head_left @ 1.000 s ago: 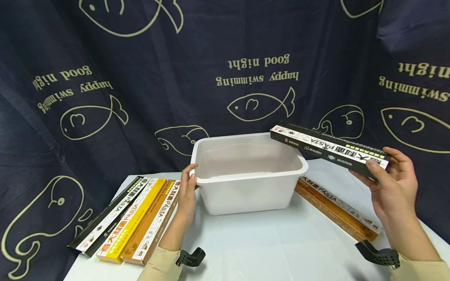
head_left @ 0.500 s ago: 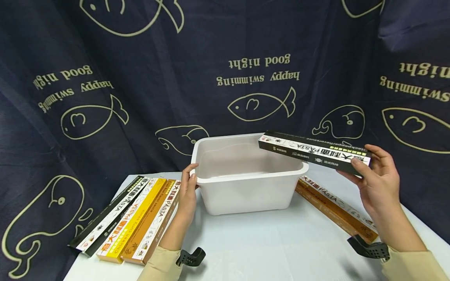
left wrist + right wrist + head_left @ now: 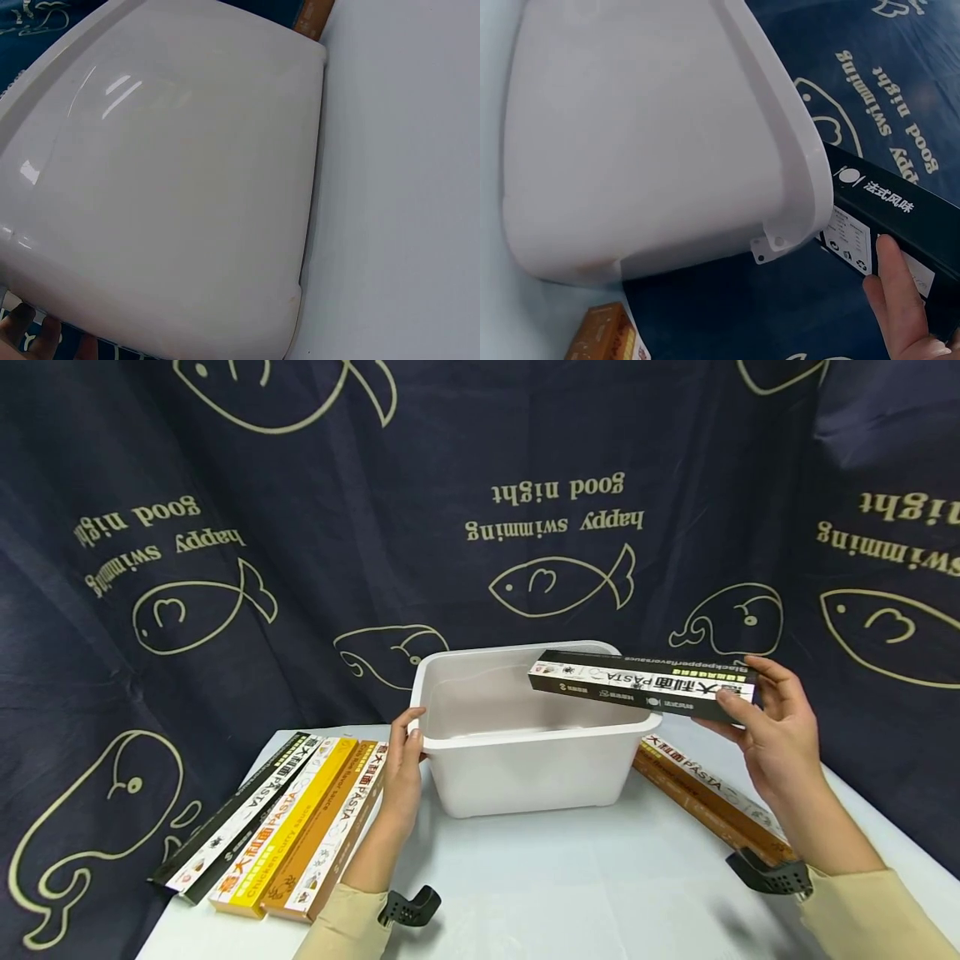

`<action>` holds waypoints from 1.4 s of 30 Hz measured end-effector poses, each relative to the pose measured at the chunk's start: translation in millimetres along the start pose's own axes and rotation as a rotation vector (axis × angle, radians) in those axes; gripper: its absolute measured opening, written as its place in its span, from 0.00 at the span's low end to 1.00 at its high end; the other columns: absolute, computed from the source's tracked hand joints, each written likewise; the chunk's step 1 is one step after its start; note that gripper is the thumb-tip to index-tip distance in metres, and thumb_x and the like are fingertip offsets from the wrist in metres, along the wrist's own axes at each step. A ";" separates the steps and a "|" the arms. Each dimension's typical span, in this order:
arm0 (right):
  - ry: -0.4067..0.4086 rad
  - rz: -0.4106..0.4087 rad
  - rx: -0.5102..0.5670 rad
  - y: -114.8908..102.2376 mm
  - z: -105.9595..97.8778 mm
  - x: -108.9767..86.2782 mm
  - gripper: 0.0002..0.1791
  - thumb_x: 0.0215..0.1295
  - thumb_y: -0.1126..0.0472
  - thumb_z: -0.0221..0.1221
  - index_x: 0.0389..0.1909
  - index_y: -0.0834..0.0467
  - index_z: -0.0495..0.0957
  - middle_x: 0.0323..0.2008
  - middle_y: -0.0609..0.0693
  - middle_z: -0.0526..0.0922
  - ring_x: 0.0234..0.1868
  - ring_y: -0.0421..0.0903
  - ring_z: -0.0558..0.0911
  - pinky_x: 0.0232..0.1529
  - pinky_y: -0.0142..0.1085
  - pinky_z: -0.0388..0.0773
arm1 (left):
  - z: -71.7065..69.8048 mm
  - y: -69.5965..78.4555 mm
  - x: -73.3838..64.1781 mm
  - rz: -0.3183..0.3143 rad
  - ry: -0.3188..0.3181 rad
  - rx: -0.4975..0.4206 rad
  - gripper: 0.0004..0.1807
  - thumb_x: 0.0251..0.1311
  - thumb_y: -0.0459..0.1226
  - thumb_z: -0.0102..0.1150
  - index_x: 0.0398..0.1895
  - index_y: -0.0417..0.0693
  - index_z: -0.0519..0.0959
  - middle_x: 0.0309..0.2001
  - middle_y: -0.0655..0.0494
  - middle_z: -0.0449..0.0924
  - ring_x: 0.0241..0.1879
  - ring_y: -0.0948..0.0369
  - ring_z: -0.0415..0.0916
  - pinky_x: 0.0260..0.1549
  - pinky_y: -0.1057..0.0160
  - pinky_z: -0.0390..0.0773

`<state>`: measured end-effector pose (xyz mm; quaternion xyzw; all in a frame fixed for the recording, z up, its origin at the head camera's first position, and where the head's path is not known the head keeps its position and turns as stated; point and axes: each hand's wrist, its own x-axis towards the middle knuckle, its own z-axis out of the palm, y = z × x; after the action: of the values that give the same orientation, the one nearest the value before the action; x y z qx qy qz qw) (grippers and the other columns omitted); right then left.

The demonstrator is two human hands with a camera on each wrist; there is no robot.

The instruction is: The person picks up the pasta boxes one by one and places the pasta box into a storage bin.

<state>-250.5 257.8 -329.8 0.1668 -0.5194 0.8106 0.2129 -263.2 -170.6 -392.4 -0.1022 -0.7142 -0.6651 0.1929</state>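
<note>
The right hand (image 3: pixel 782 735) grips a black box (image 3: pixel 633 683) by its right end, thumb against the printed near side and fingers around the top and end. The box is off the bench (image 3: pixel 562 877), lying slantwise across the right side of a white bin (image 3: pixel 532 777), with its left end over the opening. Whether it touches the rim is hard to tell. In the right wrist view, part of the box is hidden behind the bin's edge.

The left hand (image 3: pixel 403 772) holds the bin's left rim, thumb at the near corner. The bin stands upright on the bench.

To the left of the bin, three boxes lie side by side at a slant: another black one (image 3: pixel 247 814) outermost, a yellow one (image 3: pixel 294 827) in the middle, and a brown one (image 3: pixel 324 835) nearest the left forearm. A second brown box (image 3: pixel 705 795) lies to the bin's right, partly hidden by the right forearm. A dark blue curtain (image 3: pixel 375 527) with fish and whale outlines hangs behind.
</note>
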 end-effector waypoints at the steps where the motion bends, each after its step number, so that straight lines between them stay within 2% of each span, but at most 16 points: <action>1: -0.005 0.002 -0.007 0.5 0.4 0.7 0.33 0.64 0.81 0.54 0.66 0.55 0.65 0.60 0.51 0.69 0.52 0.42 0.82 0.36 0.39 0.86 | 0.1 0.1 0.1 0.002 0.000 0.000 0.21 0.77 0.46 0.36 0.69 0.58 0.64 0.72 0.62 0.63 0.59 0.63 0.69 0.59 0.62 0.69; 11: -0.012 0.058 -0.098 3.5 7.2 10.3 0.33 0.63 0.78 0.59 0.66 0.52 0.65 0.59 0.48 0.68 0.48 0.39 0.83 0.34 0.39 0.87 | 0.5 -0.4 0.6 -0.004 0.008 0.003 0.21 0.77 0.45 0.36 0.69 0.57 0.65 0.72 0.58 0.64 0.58 0.64 0.70 0.58 0.65 0.70; 17: -0.028 0.085 -0.189 10.2 15.0 17.0 0.34 0.62 0.74 0.63 0.66 0.49 0.66 0.57 0.47 0.68 0.51 0.40 0.79 0.35 0.36 0.86 | 0.6 -0.5 0.2 -0.011 0.013 0.016 0.21 0.77 0.46 0.36 0.69 0.58 0.65 0.72 0.58 0.64 0.58 0.64 0.69 0.59 0.62 0.69; 21: -0.042 0.109 -0.196 14.4 23.0 19.5 0.34 0.62 0.73 0.64 0.65 0.48 0.67 0.56 0.45 0.69 0.51 0.40 0.77 0.36 0.34 0.86 | 0.4 0.1 -0.4 -0.003 0.010 0.007 0.21 0.77 0.45 0.36 0.69 0.57 0.64 0.72 0.58 0.63 0.59 0.63 0.69 0.59 0.61 0.69; 28: -0.075 0.123 -0.220 18.5 34.7 24.5 0.33 0.62 0.71 0.65 0.66 0.49 0.67 0.59 0.45 0.68 0.50 0.41 0.78 0.36 0.34 0.86 | 0.8 -0.7 0.8 0.005 0.006 0.006 0.21 0.77 0.46 0.35 0.69 0.57 0.64 0.71 0.58 0.64 0.58 0.64 0.69 0.57 0.65 0.69; 36: -0.118 0.133 -0.250 21.1 43.8 32.1 0.30 0.63 0.71 0.64 0.63 0.48 0.69 0.58 0.45 0.68 0.44 0.39 0.82 0.36 0.34 0.86 | 0.6 -0.6 0.4 0.008 -0.001 0.010 0.21 0.78 0.46 0.35 0.70 0.57 0.63 0.72 0.61 0.63 0.59 0.64 0.69 0.58 0.65 0.69; 37: -0.118 0.139 -0.266 20.9 45.0 33.2 0.30 0.63 0.71 0.64 0.63 0.47 0.69 0.59 0.44 0.67 0.43 0.38 0.83 0.36 0.34 0.86 | 0.6 -0.8 0.3 0.009 -0.001 0.009 0.22 0.78 0.46 0.35 0.70 0.57 0.63 0.72 0.61 0.62 0.59 0.64 0.68 0.58 0.65 0.69; 40: -0.127 0.164 -0.325 20.5 48.4 36.3 0.30 0.63 0.70 0.64 0.62 0.45 0.69 0.71 0.49 0.60 0.44 0.37 0.83 0.36 0.34 0.86 | 0.5 -0.9 0.0 0.006 0.000 0.005 0.22 0.78 0.46 0.35 0.70 0.56 0.63 0.72 0.61 0.62 0.59 0.64 0.68 0.58 0.65 0.69; 42: -0.127 0.180 -0.402 21.1 51.4 38.3 0.30 0.64 0.68 0.65 0.63 0.43 0.68 0.71 0.47 0.59 0.47 0.37 0.80 0.36 0.33 0.86 | 0.3 -1.3 -0.2 0.005 0.002 0.006 0.22 0.78 0.46 0.35 0.70 0.56 0.63 0.72 0.60 0.62 0.59 0.64 0.68 0.58 0.66 0.69</action>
<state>-291.6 209.6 -306.4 0.1246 -0.6957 0.6943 0.1359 -263.6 -170.4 -393.7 -0.1030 -0.7156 -0.6626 0.1954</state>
